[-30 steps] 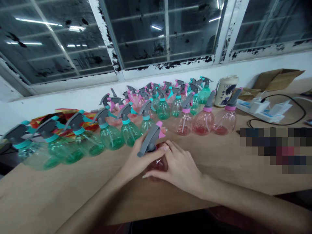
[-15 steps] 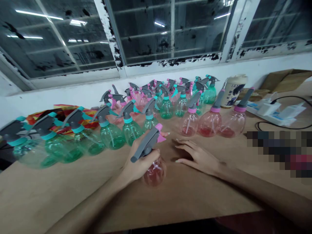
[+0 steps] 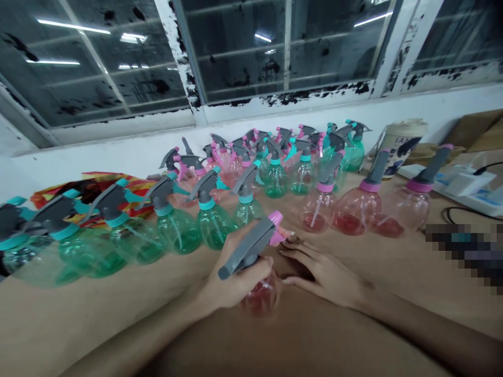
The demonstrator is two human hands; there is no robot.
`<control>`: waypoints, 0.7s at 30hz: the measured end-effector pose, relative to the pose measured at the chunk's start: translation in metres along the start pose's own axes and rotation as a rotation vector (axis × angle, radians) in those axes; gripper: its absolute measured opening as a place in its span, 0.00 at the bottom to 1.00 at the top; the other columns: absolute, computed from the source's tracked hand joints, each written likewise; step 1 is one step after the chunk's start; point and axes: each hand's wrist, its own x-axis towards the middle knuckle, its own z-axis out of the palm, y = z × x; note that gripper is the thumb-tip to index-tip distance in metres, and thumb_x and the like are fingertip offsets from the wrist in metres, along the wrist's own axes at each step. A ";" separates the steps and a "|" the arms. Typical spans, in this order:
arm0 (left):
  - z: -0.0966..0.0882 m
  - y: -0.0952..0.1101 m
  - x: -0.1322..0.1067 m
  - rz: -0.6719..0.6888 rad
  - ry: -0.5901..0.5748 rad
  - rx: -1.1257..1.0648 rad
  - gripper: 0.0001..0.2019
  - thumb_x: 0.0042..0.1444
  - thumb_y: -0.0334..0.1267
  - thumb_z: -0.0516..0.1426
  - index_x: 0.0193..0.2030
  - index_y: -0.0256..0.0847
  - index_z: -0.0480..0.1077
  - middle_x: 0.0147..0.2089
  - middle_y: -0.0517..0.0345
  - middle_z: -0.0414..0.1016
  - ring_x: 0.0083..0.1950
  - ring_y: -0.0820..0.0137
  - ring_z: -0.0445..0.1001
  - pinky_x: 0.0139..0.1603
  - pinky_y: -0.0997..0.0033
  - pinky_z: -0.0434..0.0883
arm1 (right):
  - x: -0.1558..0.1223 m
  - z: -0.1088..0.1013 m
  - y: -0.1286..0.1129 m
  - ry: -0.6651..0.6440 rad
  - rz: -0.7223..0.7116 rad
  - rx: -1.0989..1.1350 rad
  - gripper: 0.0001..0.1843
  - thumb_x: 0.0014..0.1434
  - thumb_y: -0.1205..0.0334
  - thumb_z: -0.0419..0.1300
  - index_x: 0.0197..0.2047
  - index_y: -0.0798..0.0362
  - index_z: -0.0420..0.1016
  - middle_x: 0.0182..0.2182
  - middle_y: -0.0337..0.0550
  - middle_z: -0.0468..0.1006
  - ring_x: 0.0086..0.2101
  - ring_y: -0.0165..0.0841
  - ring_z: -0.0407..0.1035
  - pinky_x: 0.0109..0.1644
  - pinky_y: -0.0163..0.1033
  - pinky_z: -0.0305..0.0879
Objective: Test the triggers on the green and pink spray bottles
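Note:
My left hand (image 3: 231,280) is wrapped round the neck of a pink spray bottle (image 3: 262,297) that stands on the wooden table (image 3: 346,340). Its grey trigger head (image 3: 247,247) with a pink nozzle sticks up above my fingers. My right hand (image 3: 324,269) lies just right of the bottle, fingers stretched out and apart, fingertips close to the nozzle and the bottle's side, holding nothing.
Behind stand a row of green spray bottles (image 3: 176,228), three pink ones (image 3: 356,212) to the right and several more near the wall. A printed cup (image 3: 398,144), a power strip (image 3: 471,191) and a red-yellow bag (image 3: 98,191) also lie on the table.
My right hand let go of the bottle, opened, and now rests beside it. My left hand keeps its grip on the neck. The view has moved closer.

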 end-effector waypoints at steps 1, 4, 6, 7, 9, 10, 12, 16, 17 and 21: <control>0.000 0.000 0.001 0.002 -0.016 0.006 0.06 0.45 0.38 0.52 0.30 0.46 0.68 0.20 0.64 0.68 0.25 0.68 0.67 0.25 0.70 0.68 | 0.000 -0.001 0.000 -0.005 0.003 0.003 0.30 0.59 0.44 0.55 0.60 0.52 0.64 0.58 0.51 0.68 0.60 0.42 0.57 0.61 0.55 0.57; -0.001 0.003 0.005 0.034 -0.040 -0.001 0.10 0.45 0.37 0.52 0.35 0.47 0.70 0.26 0.61 0.72 0.29 0.66 0.69 0.32 0.66 0.72 | 0.000 -0.002 -0.001 -0.026 0.020 0.003 0.30 0.59 0.44 0.55 0.59 0.53 0.65 0.58 0.51 0.68 0.60 0.42 0.58 0.61 0.54 0.58; -0.002 0.004 0.006 0.069 -0.047 -0.022 0.10 0.46 0.36 0.51 0.35 0.47 0.70 0.30 0.61 0.73 0.31 0.66 0.70 0.36 0.65 0.72 | -0.001 -0.002 -0.001 -0.033 0.024 0.005 0.31 0.59 0.44 0.55 0.60 0.52 0.64 0.58 0.51 0.68 0.60 0.42 0.57 0.61 0.55 0.58; -0.002 0.005 0.006 0.081 -0.050 -0.028 0.09 0.46 0.35 0.51 0.35 0.47 0.70 0.31 0.61 0.73 0.30 0.67 0.70 0.36 0.65 0.72 | -0.001 -0.002 0.000 -0.034 0.026 0.009 0.31 0.58 0.44 0.56 0.60 0.52 0.64 0.58 0.51 0.68 0.60 0.43 0.57 0.61 0.55 0.58; -0.003 0.005 0.006 0.093 -0.060 -0.021 0.07 0.47 0.34 0.52 0.33 0.46 0.68 0.29 0.62 0.72 0.28 0.69 0.69 0.33 0.67 0.72 | -0.003 -0.001 0.002 -0.036 0.031 0.025 0.33 0.57 0.43 0.57 0.61 0.51 0.63 0.59 0.50 0.66 0.61 0.44 0.56 0.61 0.56 0.58; -0.003 0.005 0.007 0.096 -0.063 -0.012 0.06 0.47 0.34 0.52 0.32 0.46 0.68 0.27 0.62 0.70 0.27 0.69 0.68 0.32 0.68 0.71 | -0.003 -0.002 0.003 -0.038 0.033 0.034 0.34 0.56 0.43 0.58 0.61 0.50 0.63 0.60 0.50 0.66 0.61 0.44 0.56 0.61 0.56 0.57; -0.002 0.004 0.007 0.103 -0.068 0.003 0.06 0.47 0.35 0.52 0.32 0.46 0.67 0.27 0.62 0.69 0.27 0.69 0.68 0.31 0.68 0.71 | -0.004 -0.003 0.004 -0.050 0.040 0.047 0.35 0.55 0.42 0.58 0.62 0.50 0.62 0.60 0.49 0.65 0.61 0.44 0.55 0.62 0.56 0.57; 0.000 0.001 0.008 0.107 -0.042 0.001 0.10 0.46 0.36 0.50 0.35 0.47 0.69 0.31 0.60 0.71 0.30 0.68 0.69 0.35 0.67 0.72 | -0.004 -0.005 0.006 -0.099 0.047 0.052 0.36 0.55 0.42 0.58 0.62 0.50 0.61 0.61 0.47 0.64 0.61 0.42 0.54 0.63 0.55 0.55; 0.001 0.001 0.007 0.108 -0.037 0.000 0.11 0.45 0.36 0.50 0.36 0.47 0.69 0.31 0.60 0.71 0.30 0.68 0.69 0.35 0.66 0.72 | -0.004 -0.006 0.007 -0.105 0.044 0.052 0.36 0.55 0.42 0.58 0.63 0.49 0.61 0.61 0.47 0.64 0.62 0.42 0.54 0.63 0.54 0.55; 0.003 0.002 0.006 0.116 -0.013 -0.002 0.13 0.45 0.34 0.50 0.38 0.47 0.70 0.34 0.59 0.73 0.33 0.67 0.71 0.39 0.66 0.73 | -0.006 -0.006 0.010 -0.107 0.019 0.072 0.37 0.55 0.42 0.59 0.64 0.48 0.58 0.63 0.45 0.61 0.62 0.41 0.52 0.65 0.54 0.52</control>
